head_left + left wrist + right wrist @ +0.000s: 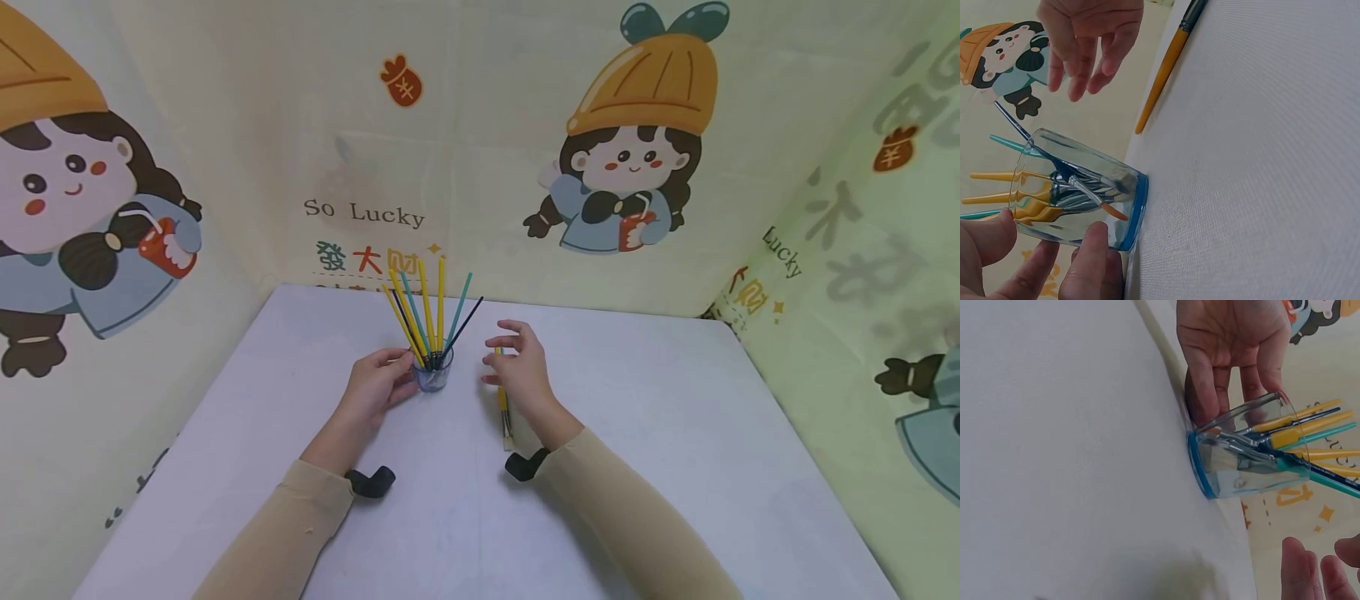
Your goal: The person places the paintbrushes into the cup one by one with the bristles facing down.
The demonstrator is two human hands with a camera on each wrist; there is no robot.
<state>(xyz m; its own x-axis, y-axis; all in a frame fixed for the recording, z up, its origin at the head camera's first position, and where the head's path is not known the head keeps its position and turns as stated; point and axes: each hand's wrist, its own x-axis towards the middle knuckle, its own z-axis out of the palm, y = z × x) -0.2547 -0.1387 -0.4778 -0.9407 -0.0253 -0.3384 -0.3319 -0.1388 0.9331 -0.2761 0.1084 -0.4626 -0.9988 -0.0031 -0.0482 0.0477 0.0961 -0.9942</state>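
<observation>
A clear glass cup (432,382) with a blue base (1139,212) stands on the table. Several paintbrushes (441,292) with yellow, teal and dark blue handles lean in it, bristles down. My left hand (375,383) holds the cup from its left side, the thumb near the rim and fingers against the wall. To the right of the cup, my right hand (527,367) hovers with loosely bent fingers, holding nothing. Beneath it a yellow-handled paintbrush (503,400) lies on the table, its bristles toward me; the hand partly hides it in the head view.
A white cloth covers the table (645,392). Patterned fabric walls (495,167) with cartoon figures enclose its back and sides. Dark wrist mounts (372,482) stick out from both tan sleeves (630,508).
</observation>
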